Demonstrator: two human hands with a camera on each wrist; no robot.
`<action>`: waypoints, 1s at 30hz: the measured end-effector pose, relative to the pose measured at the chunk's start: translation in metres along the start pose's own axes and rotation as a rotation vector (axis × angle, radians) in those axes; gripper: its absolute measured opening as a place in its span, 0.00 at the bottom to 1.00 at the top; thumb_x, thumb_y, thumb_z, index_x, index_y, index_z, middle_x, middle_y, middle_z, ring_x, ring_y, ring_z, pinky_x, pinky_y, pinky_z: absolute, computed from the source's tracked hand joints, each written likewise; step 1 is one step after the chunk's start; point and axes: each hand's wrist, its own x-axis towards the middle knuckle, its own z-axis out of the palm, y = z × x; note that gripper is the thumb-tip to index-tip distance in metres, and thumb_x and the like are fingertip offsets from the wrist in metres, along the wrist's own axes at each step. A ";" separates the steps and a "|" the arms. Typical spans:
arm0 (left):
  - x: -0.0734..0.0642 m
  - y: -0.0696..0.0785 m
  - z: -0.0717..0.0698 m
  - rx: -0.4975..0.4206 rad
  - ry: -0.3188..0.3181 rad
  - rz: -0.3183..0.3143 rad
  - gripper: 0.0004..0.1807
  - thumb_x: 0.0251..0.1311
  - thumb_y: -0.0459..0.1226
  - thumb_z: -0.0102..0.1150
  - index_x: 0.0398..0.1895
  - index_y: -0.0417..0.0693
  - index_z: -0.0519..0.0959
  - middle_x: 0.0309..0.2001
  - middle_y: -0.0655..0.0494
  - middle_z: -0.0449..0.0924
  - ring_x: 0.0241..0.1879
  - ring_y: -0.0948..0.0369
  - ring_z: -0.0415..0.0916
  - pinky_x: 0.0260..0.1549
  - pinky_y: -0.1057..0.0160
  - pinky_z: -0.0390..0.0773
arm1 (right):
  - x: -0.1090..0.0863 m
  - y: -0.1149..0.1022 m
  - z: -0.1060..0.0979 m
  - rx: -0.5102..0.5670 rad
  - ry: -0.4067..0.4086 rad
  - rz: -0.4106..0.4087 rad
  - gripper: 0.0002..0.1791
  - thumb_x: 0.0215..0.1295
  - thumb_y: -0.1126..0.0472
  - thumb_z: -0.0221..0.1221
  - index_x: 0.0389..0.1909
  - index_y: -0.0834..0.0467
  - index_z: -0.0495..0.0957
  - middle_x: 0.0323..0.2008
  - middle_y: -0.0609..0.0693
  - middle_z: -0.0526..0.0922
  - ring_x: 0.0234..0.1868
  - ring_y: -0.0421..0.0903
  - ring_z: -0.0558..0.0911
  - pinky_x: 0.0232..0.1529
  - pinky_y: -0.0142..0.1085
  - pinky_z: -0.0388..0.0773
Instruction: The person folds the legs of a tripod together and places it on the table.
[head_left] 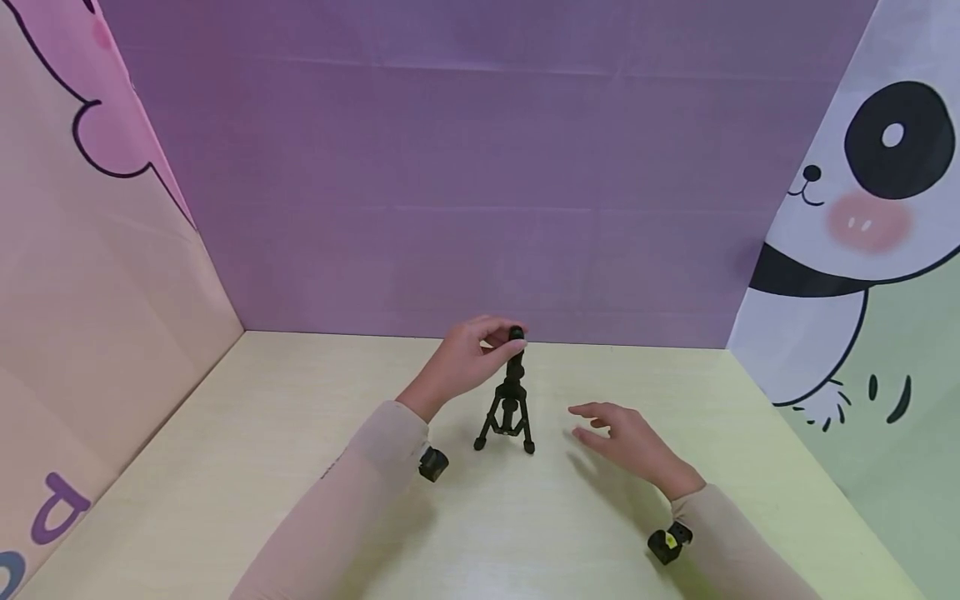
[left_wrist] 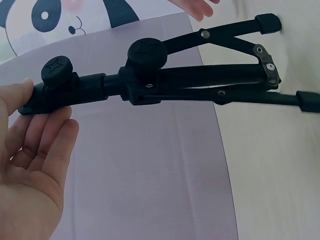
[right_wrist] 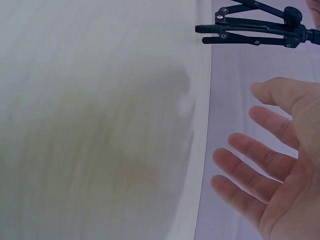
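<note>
A small black tripod point(head_left: 512, 392) stands near the middle of the table with its legs partly spread. My left hand point(head_left: 472, 354) pinches its top end between thumb and fingers. The left wrist view shows the tripod point(left_wrist: 195, 75) close up, with two round knobs, hinged leg braces and rubber feet. My right hand point(head_left: 626, 442) is held to the right of the tripod, apart from it, fingers loosely extended. In the right wrist view this hand point(right_wrist: 280, 165) holds nothing, and the tripod point(right_wrist: 255, 27) appears beyond the thumb.
A pale wooden table point(head_left: 300, 500) lies under both hands. Behind it rises a purple backdrop point(head_left: 480, 183). A beige printed panel point(head_left: 97, 317) borders the left, and a panel with a panda drawing point(head_left: 855, 217) borders the right. Small black cameras sit on both wrists.
</note>
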 end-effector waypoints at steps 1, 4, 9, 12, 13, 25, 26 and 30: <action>0.000 0.000 0.000 0.004 0.004 -0.001 0.13 0.69 0.43 0.63 0.53 0.50 0.84 0.42 0.63 0.82 0.40 0.66 0.79 0.43 0.63 0.79 | 0.000 0.000 0.000 -0.001 0.002 -0.001 0.20 0.70 0.57 0.63 0.60 0.60 0.80 0.58 0.54 0.82 0.51 0.58 0.83 0.50 0.53 0.79; 0.000 0.001 0.001 0.018 0.016 0.005 0.12 0.67 0.43 0.64 0.50 0.51 0.84 0.40 0.63 0.82 0.39 0.66 0.79 0.42 0.64 0.79 | 0.001 0.000 0.000 -0.006 0.004 -0.006 0.21 0.70 0.57 0.63 0.60 0.60 0.80 0.57 0.54 0.82 0.51 0.57 0.83 0.49 0.53 0.80; 0.000 0.001 0.001 0.032 0.036 -0.003 0.11 0.65 0.43 0.67 0.48 0.52 0.84 0.37 0.63 0.82 0.37 0.66 0.79 0.42 0.62 0.79 | 0.001 -0.002 0.000 0.003 -0.003 -0.009 0.20 0.71 0.56 0.62 0.60 0.60 0.80 0.58 0.55 0.81 0.51 0.58 0.83 0.50 0.53 0.80; 0.001 0.001 0.001 0.044 0.046 -0.018 0.11 0.65 0.44 0.67 0.47 0.52 0.84 0.37 0.63 0.82 0.37 0.66 0.79 0.41 0.62 0.79 | 0.001 -0.004 0.000 0.019 -0.010 0.000 0.20 0.71 0.57 0.62 0.60 0.60 0.80 0.58 0.54 0.81 0.51 0.58 0.83 0.50 0.53 0.79; 0.001 0.001 0.001 0.049 0.049 -0.024 0.12 0.65 0.44 0.67 0.47 0.52 0.84 0.36 0.63 0.82 0.37 0.66 0.79 0.41 0.62 0.79 | 0.001 -0.004 0.000 0.019 -0.012 0.002 0.20 0.71 0.57 0.62 0.60 0.60 0.80 0.58 0.54 0.81 0.51 0.58 0.83 0.51 0.53 0.79; 0.002 0.000 0.002 0.081 0.072 -0.057 0.13 0.62 0.47 0.69 0.46 0.52 0.84 0.36 0.63 0.81 0.37 0.66 0.79 0.40 0.62 0.79 | 0.006 -0.007 0.005 0.033 -0.014 0.001 0.20 0.71 0.57 0.63 0.59 0.61 0.80 0.57 0.52 0.82 0.50 0.56 0.84 0.50 0.52 0.80; 0.002 0.000 0.002 0.082 0.074 -0.057 0.13 0.62 0.47 0.69 0.46 0.52 0.84 0.36 0.63 0.81 0.37 0.66 0.79 0.40 0.62 0.79 | 0.007 -0.007 0.006 0.035 -0.014 -0.004 0.20 0.71 0.57 0.63 0.59 0.61 0.80 0.57 0.52 0.82 0.50 0.56 0.84 0.50 0.52 0.80; 0.002 -0.001 0.003 0.069 0.076 -0.057 0.12 0.62 0.45 0.69 0.45 0.52 0.84 0.35 0.63 0.81 0.37 0.66 0.79 0.40 0.62 0.79 | 0.013 -0.011 0.012 0.047 -0.005 -0.020 0.19 0.70 0.58 0.63 0.58 0.61 0.81 0.56 0.53 0.83 0.49 0.56 0.84 0.49 0.51 0.80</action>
